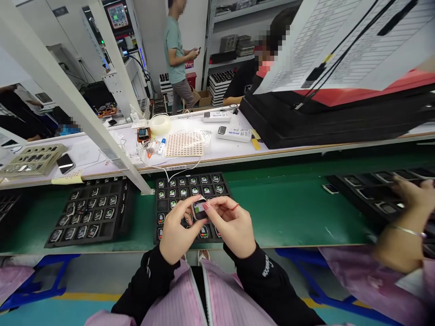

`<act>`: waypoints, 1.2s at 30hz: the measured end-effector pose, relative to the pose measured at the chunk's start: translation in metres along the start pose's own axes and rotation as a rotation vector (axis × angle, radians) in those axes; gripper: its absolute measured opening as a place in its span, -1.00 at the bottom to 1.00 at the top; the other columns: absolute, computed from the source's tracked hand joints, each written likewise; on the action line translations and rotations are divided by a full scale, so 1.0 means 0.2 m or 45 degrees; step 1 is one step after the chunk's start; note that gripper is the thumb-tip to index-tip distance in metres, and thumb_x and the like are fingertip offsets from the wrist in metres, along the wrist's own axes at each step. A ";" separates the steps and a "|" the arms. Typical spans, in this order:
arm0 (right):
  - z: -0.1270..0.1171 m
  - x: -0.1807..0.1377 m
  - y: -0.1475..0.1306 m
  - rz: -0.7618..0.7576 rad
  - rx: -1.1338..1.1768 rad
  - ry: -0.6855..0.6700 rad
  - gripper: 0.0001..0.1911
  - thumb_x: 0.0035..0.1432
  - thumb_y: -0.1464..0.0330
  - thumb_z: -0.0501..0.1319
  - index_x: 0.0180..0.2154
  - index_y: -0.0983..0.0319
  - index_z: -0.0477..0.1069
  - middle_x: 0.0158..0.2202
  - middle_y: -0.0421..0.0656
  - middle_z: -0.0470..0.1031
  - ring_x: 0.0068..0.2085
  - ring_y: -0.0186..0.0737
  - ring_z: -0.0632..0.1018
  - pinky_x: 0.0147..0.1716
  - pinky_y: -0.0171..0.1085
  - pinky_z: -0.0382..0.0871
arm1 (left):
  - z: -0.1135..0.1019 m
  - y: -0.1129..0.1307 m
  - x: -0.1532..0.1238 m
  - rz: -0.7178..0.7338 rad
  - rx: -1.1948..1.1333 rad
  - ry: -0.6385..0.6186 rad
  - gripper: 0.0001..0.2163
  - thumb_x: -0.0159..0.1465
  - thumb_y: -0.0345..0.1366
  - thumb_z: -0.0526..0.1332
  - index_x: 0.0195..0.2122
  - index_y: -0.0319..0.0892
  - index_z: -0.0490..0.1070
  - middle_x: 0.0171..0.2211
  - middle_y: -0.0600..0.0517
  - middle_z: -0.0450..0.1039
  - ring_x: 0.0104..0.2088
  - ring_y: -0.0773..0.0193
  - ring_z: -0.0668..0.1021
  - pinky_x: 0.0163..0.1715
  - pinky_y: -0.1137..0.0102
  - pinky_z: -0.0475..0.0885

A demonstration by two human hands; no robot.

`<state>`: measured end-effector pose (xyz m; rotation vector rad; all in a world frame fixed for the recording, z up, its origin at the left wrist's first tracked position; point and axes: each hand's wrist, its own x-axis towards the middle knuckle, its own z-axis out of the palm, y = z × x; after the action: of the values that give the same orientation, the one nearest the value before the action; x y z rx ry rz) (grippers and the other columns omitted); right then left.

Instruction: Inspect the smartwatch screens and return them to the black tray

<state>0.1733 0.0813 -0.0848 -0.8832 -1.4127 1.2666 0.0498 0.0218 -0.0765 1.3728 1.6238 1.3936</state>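
Note:
Between my two hands is a smartwatch body (pixel 199 210) without a strap, its screen lit with green and white. My left hand (pixel 180 226) grips its left and lower edges between thumb and fingers. My right hand (pixel 233 224) holds its right side, with the thumb over the screen's upper right corner. Right under my hands lies a black foam tray (pixel 163 183) with rows of similar watch bodies, several with lit screens. One slot (pixel 162 206) at its left side holds no watch. My hands hide part of the tray's middle.
Another black tray of watches (pixel 84 213) is on the green bench (pixel 272 203) at left. At right, a co-worker's hand (pixel 413 194) is over a third tray (pixel 360 190). A raised shelf (pixel 217 156) bears a dotted sticker sheet (pixel 184 144), white boxes (pixel 234 133) and a tape roll (pixel 159 123).

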 end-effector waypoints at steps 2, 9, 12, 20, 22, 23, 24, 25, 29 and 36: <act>0.00 -0.01 0.01 -0.010 -0.003 0.003 -0.61 0.12 0.05 0.33 -0.37 0.27 0.45 -0.42 -0.09 0.48 -0.44 -0.27 0.49 -0.45 -0.34 0.42 | 0.00 0.00 0.00 0.000 -0.008 -0.002 -0.54 0.12 -0.41 0.35 0.06 0.02 0.40 -0.16 0.04 0.47 -0.46 0.43 0.40 -0.38 0.48 0.43; 0.01 -0.03 0.02 0.001 -0.042 0.024 -0.62 0.14 0.06 0.31 -0.36 0.27 0.44 -0.43 -0.10 0.47 -0.45 -0.27 0.48 -0.46 -0.34 0.41 | 0.00 0.01 -0.01 0.016 0.026 -0.009 -0.56 0.14 -0.41 0.34 0.05 0.04 0.41 -0.18 0.05 0.46 -0.49 0.44 0.38 -0.37 0.46 0.43; 0.01 -0.03 0.03 -0.006 -0.050 0.026 -0.63 0.15 0.07 0.31 -0.36 0.27 0.44 -0.42 -0.10 0.48 -0.44 -0.26 0.48 -0.46 -0.34 0.42 | -0.01 0.01 -0.01 0.028 0.038 -0.010 -0.56 0.15 -0.41 0.33 0.05 0.02 0.41 -0.20 0.04 0.46 -0.49 0.43 0.38 -0.38 0.46 0.43; 0.03 -0.03 0.05 -0.053 -0.027 0.008 -0.73 0.19 0.17 0.30 -0.34 0.26 0.45 -0.41 -0.11 0.48 -0.41 -0.27 0.50 -0.43 -0.35 0.42 | -0.02 -0.02 -0.02 0.044 0.081 0.010 -0.56 0.16 -0.42 0.32 0.06 0.06 0.40 -0.24 0.08 0.43 -0.49 0.43 0.39 -0.37 0.46 0.43; 0.04 -0.03 0.05 -0.064 -0.037 -0.003 -0.76 0.20 0.20 0.29 -0.34 0.25 0.45 -0.40 -0.12 0.48 -0.40 -0.26 0.50 -0.42 -0.34 0.42 | -0.03 -0.02 -0.02 0.029 0.092 0.014 -0.54 0.15 -0.44 0.31 0.07 0.06 0.39 -0.24 0.08 0.43 -0.48 0.43 0.39 -0.37 0.46 0.43; 0.04 -0.03 0.05 -0.076 -0.051 -0.010 -0.77 0.21 0.21 0.29 -0.33 0.25 0.46 -0.40 -0.12 0.48 -0.40 -0.26 0.50 -0.42 -0.34 0.42 | -0.03 -0.02 -0.02 0.020 0.093 0.014 -0.53 0.15 -0.45 0.31 0.07 0.07 0.39 -0.23 0.08 0.43 -0.48 0.43 0.39 -0.36 0.46 0.43; 0.04 -0.03 0.05 -0.095 -0.074 -0.016 -0.79 0.22 0.22 0.28 -0.33 0.25 0.46 -0.40 -0.12 0.48 -0.39 -0.26 0.50 -0.41 -0.33 0.42 | -0.03 -0.03 -0.02 0.011 0.090 0.015 -0.53 0.14 -0.46 0.31 0.07 0.08 0.39 -0.22 0.08 0.43 -0.48 0.43 0.39 -0.36 0.46 0.43; 0.04 -0.03 0.05 -0.126 -0.105 -0.020 -0.81 0.23 0.24 0.27 -0.33 0.24 0.46 -0.39 -0.13 0.47 -0.39 -0.26 0.49 -0.41 -0.33 0.42 | -0.03 -0.03 -0.02 0.002 0.084 0.016 -0.52 0.14 -0.46 0.31 0.07 0.08 0.39 -0.21 0.08 0.43 -0.48 0.43 0.39 -0.36 0.46 0.43; 0.04 -0.03 0.02 -0.330 -0.265 -0.036 -0.89 0.27 0.35 0.22 -0.30 0.22 0.49 -0.34 -0.14 0.45 -0.41 -0.30 0.46 -0.45 -0.33 0.37 | -0.04 -0.04 -0.03 -0.035 0.057 0.021 -0.50 0.13 -0.43 0.34 0.09 0.06 0.38 -0.20 0.06 0.44 -0.48 0.42 0.39 -0.36 0.45 0.45; 0.01 -0.01 0.02 -0.402 -0.378 -0.044 -0.81 0.33 0.34 0.14 -0.18 0.21 0.53 -0.25 -0.10 0.45 -0.33 -0.27 0.48 -0.42 -0.32 0.37 | -0.06 -0.05 -0.03 -0.045 0.044 0.002 -0.44 0.08 -0.36 0.43 0.11 0.11 0.37 -0.23 0.10 0.43 -0.49 0.44 0.38 -0.34 0.45 0.44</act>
<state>0.1720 0.0793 -0.0892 -0.7957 -1.7202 0.8514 0.0374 0.0134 -0.0838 1.3560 1.6726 1.3524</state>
